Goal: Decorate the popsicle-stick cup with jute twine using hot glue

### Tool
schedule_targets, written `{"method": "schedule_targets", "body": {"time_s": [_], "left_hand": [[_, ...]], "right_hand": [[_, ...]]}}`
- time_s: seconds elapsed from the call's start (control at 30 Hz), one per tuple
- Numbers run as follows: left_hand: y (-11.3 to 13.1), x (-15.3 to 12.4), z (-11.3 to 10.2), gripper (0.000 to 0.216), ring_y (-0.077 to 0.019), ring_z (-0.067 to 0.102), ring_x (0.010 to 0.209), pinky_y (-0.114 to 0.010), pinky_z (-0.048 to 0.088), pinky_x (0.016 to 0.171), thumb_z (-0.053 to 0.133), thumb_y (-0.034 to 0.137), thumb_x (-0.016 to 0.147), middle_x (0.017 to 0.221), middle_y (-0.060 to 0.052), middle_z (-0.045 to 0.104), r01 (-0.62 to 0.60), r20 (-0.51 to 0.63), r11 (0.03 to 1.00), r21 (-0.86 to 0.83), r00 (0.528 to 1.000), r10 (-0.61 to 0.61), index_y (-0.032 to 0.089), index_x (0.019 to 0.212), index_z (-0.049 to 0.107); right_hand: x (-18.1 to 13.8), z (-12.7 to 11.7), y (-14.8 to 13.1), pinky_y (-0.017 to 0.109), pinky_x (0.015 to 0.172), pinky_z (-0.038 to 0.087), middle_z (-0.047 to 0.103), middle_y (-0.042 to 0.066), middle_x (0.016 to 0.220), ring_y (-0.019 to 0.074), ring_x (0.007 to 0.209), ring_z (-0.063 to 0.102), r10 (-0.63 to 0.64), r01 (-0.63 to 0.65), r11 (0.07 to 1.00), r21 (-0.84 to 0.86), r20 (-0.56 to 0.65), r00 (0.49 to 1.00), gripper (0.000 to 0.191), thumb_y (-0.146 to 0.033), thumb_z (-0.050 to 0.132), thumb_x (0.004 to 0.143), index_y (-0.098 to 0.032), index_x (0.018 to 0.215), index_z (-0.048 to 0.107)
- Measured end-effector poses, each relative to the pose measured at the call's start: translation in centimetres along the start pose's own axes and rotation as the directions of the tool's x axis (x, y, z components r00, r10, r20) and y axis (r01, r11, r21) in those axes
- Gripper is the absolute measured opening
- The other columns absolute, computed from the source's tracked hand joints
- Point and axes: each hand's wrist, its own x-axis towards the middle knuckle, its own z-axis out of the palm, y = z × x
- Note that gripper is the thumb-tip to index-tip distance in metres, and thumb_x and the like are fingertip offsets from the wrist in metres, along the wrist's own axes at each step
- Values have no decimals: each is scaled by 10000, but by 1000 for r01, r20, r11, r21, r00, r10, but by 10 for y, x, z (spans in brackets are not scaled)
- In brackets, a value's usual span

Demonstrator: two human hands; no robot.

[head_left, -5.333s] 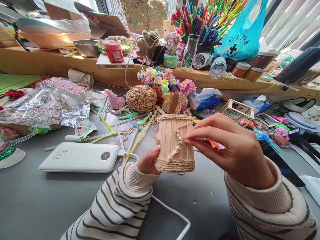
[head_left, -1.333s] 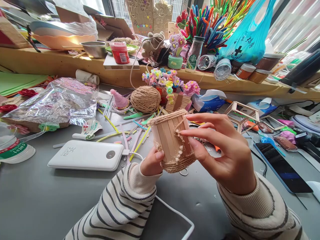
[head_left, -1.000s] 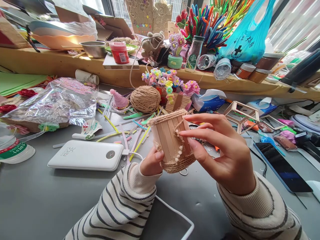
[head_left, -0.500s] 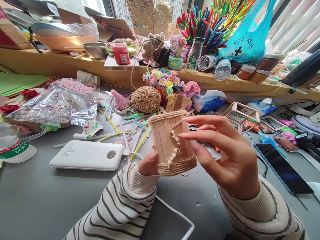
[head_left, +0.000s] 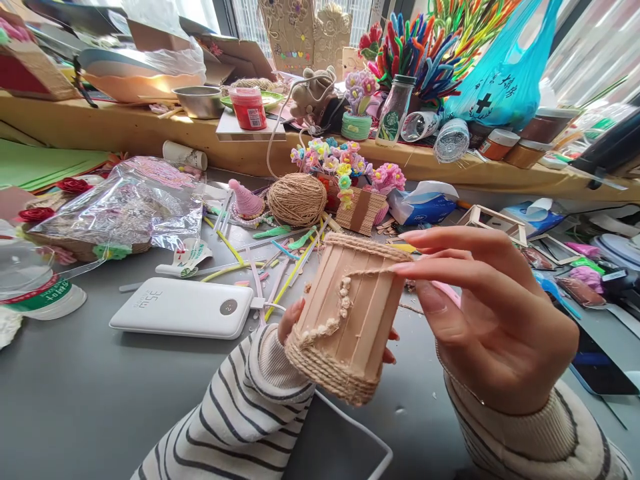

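My left hand (head_left: 292,320) is closed around a small holder (head_left: 367,313) made of upright craft sticks, tilted above the table. Jute twine is wound in several rows round its base, with a twine band round its top edge. On the side facing me runs a wavy line of small whitish beads or knots (head_left: 344,300). From the upper end of that line a thin strand of twine (head_left: 373,272) leads to the fingertips of my right hand (head_left: 495,313), which pinch it beside the holder. Most of my left fingers are hidden behind the holder.
A white power bank (head_left: 183,310) with a cable lies at left. Behind the holder are a ball of twine (head_left: 297,199), a bundle of craft sticks (head_left: 357,212) and scattered coloured strips. A phone (head_left: 600,363) lies at right. A crowded shelf (head_left: 240,150) runs along the back.
The holder has tilted, its top leaning right, and come slightly nearer. My right hand has moved right and a little down, drawing the twine strand out straighter from the side.
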Motion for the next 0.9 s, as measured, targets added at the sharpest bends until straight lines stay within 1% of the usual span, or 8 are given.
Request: {"method": "schedule_targets", "body": {"time_s": [0.1, 0.3, 0.4, 0.47, 0.53, 0.6, 0.7, 0.9], "left_hand": [[10, -1, 12, 805, -213, 621, 727, -323, 476, 658, 526, 689, 541, 841, -105, 666, 142, 101, 986, -83, 986, -134, 58, 1039, 579], [20, -6, 28, 755, -158, 616, 735, -226, 472, 644, 580, 658, 515, 877, -80, 676, 340, 88, 929, -148, 940, -330, 79, 997, 620], [12, -4, 21, 700, -208, 617, 854, -292, 486, 732, 624, 592, 549, 958, -81, 662, 212, 131, 966, -146, 972, -193, 118, 1063, 596], [4, -1, 13, 613, -253, 604, 929, -359, 475, 792, 661, 521, 575, 1002, -73, 651, -101, -119, 995, -14, 988, 99, 171, 1074, 596], [-2, 4, 4, 497, -245, 612, 911, -369, 460, 835, 707, 427, 581, 941, -59, 675, -251, -284, 950, 187, 912, 297, 185, 1009, 634], [-5, 8, -5, 424, -226, 619, 885, -351, 473, 821, 727, 362, 585, 906, -37, 688, -338, -317, 885, 321, 842, 436, 207, 972, 651], [-6, 11, -14, 411, -212, 618, 898, -338, 479, 832, 716, 329, 622, 928, -23, 687, -392, -254, 800, 454, 804, 538, 232, 1012, 634], [-5, 10, -18, 446, -220, 587, 988, -333, 469, 883, 691, 261, 668, 1046, -33, 661, -377, -173, 731, 569, 814, 554, 232, 1101, 590]], "right_hand": [[0, 1, 0, 387, 807, 480, 617, 36, 967, 190, 902, 572, 2, -2, 1000, 1, -113, 994, 207, -132, 545, 745, -235, 879, 666], [0, 1, 0, 366, 861, 460, 612, 32, 938, 167, 912, 566, 41, -41, 999, 8, -181, 983, 194, -108, 546, 730, -201, 846, 671], [1, 0, 3, 390, 878, 453, 600, 24, 956, 179, 947, 557, 75, -82, 996, -39, -169, 983, 189, -131, 544, 748, -224, 865, 660], [2, -1, 6, 408, 871, 459, 585, 25, 984, 196, 981, 548, 110, -123, 989, -86, -143, 984, 180, -149, 554, 757, -243, 880, 647], [4, -3, 9, 416, 874, 459, 569, 34, 1019, 211, 1012, 537, 131, -144, 981, -130, -103, 986, 161, -165, 577, 751, -244, 875, 643], [6, -4, 12, 414, 882, 454, 563, 48, 1049, 220, 1028, 528, 135, -138, 972, -192, -28, 990, 123, -180, 598, 740, -229, 840, 650], [8, -4, 14, 411, 871, 455, 574, 63, 1064, 226, 1016, 533, 124, -98, 960, -263, 86, 988, 72, -203, 604, 740, -216, 779, 662], [8, 0, 13, 399, 867, 463, 573, 69, 1089, 223, 1045, 523, 128, -83, 973, -215, 205, 970, 108, -196, 579, 756, -211, 812, 670]]}}
